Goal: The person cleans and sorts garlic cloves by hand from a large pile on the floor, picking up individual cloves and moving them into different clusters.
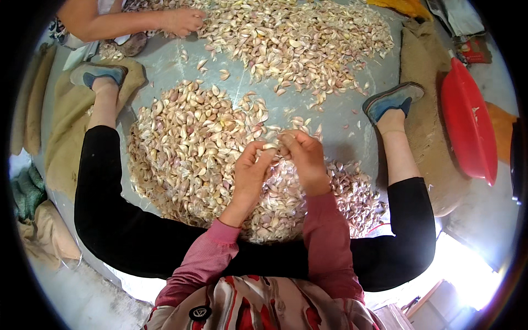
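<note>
the left hand (251, 169) is pinched almost closed, with a small pale clove (269, 146) between its thumb and first finger. the clove is up over the near pile (187, 148), right where the two hands meet. the right hand (308, 162) is just beside it, with its thumb and first finger bent in and close to each other at the clove's right end. the tips are so near that i cannot tell if they touch the clove or pinch a bit of its skin. the other fingers of both hands are curled in. the near pile is big, full of white, tan and pink cloves, and it lies between two legs in black pants (110, 187). past it, on the gray floor (335, 124), is a far pile (308, 49). a helper's hand (184, 22) reaches to the left side of that pile, and i cannot tell what its fingers hold. one blue shoe (393, 103) is near a brown sack (426, 132) on the right, and a red tub (469, 121) is by that sack.
</note>
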Motion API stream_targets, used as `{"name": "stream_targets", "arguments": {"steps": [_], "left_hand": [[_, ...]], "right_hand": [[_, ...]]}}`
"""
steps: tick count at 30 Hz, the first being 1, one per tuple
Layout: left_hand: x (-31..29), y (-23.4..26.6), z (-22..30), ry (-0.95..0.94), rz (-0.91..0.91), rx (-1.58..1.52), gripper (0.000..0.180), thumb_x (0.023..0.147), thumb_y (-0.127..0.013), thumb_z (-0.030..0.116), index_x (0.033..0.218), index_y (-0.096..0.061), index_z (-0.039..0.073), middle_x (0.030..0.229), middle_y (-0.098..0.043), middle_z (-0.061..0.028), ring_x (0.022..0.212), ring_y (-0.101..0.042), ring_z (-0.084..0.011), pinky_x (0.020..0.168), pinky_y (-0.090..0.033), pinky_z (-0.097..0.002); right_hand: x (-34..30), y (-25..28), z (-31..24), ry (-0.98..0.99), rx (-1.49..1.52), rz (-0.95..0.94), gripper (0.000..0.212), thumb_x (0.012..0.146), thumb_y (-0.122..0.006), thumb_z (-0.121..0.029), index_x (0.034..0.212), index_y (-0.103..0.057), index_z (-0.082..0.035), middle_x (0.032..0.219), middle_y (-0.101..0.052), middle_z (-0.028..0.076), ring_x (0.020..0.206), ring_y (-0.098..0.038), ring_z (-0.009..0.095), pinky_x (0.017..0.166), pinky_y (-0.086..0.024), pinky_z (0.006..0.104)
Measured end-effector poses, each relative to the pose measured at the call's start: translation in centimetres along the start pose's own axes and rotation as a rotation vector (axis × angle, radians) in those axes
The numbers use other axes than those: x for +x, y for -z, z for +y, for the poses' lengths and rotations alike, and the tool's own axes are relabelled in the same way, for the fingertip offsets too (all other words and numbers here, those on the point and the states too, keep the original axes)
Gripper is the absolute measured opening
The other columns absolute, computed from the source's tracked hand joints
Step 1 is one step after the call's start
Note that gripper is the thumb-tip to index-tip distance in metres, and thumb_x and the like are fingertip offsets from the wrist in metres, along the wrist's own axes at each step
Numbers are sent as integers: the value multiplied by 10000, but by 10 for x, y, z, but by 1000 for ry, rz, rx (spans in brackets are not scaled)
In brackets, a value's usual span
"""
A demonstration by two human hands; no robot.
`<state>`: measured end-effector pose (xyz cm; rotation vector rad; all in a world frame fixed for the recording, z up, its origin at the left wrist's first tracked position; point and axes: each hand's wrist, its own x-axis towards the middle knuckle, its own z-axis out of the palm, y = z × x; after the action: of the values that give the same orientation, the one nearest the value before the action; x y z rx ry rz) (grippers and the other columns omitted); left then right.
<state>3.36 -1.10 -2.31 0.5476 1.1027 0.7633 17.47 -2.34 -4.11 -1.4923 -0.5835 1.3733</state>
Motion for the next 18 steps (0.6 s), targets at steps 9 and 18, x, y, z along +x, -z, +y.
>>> {"name": "stream_targets", "arguments": {"steps": [9, 18], "left_hand": [[-8, 9, -9, -5, -38, 36, 80, 978, -584, 119, 955, -627, 55, 742, -586, 43, 562, -433, 11, 468, -337, -158], [-27, 41, -2, 173, 179, -404, 360, 1029, -447, 415, 849, -515, 111, 570, -351, 26, 445, -284, -93, 400, -196, -244]], "right_hand": [[-33, -13, -3, 220, -274, 60, 155, 916, -622, -70, 1044, -683, -6, 849, -668, 57, 719, -620, 128, 646, -495, 274], [-1, -26, 6, 556, -764, 107, 187, 859, -671, -91, 1043, -678, -60, 913, -660, 98, 779, -641, 218, 678, -508, 324]]}}
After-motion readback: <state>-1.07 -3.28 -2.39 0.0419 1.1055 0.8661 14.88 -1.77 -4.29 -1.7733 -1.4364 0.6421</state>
